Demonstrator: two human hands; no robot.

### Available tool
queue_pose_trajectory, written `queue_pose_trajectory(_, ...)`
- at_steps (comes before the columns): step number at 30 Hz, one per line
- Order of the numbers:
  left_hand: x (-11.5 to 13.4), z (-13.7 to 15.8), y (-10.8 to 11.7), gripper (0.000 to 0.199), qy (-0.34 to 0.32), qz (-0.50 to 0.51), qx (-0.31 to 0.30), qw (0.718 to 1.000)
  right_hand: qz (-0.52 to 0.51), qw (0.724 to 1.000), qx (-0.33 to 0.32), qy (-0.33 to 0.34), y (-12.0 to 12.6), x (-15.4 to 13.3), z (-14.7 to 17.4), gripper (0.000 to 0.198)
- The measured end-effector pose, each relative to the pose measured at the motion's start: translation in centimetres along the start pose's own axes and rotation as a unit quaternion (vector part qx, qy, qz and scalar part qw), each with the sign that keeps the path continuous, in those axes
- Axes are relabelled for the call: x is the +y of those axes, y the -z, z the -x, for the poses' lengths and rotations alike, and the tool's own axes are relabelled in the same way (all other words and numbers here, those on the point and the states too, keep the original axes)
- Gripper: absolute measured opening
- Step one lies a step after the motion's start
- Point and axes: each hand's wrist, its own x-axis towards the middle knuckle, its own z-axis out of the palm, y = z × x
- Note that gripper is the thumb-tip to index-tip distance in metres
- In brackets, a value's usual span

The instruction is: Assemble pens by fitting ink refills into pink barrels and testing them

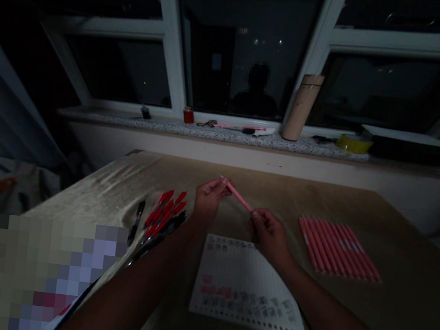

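Note:
A slim pink pen (240, 195) is held at a slant above the table, between both hands. My left hand (209, 195) pinches its upper end, and a pale tip shows past the fingers. At its lower end, my right hand (270, 233) has thumb and fingers closed on the pen. Below the hands lies a sheet of lined, perforated paper (245, 290) with rows of black and red handwriting, partly covered by my right hand and forearm. To the right, several pink pens (337, 247) lie side by side in a neat row.
Left of my left forearm are several red pens (165, 211) and black pens (138, 216). Against the window, the sill (129, 122) bears a small red jar (188, 115), scissors (208, 123), a tall tan cylinder (302, 108) and yellow tape (353, 143).

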Motion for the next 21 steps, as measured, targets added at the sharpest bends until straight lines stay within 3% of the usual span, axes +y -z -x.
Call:
queue_pose_trajectory(7,-0.4,0.0,0.1,0.032,0.020,-0.001,-0.008,1.000,-0.067,0.996,0.045,-0.026,0.0,-0.7,-0.4,0.032)
queue_pose_trajectory(12,-1.4,0.0,1.0,0.033,0.099,-0.036,-0.034,0.994,-0.148,0.982,0.114,-0.028,0.5,-0.4,-1.0,0.032)
queue_pose_trajectory(16,-2.7,0.0,2.3,0.033,0.154,-0.065,-0.083,0.982,-0.249,0.957,0.140,-0.047,1.0,-0.1,-1.5,0.028)
queue_pose_trajectory(21,-3.6,0.5,3.1,0.035,0.162,-0.083,-0.113,0.977,-0.377,0.911,0.114,-0.122,1.4,-0.2,-1.9,0.022)
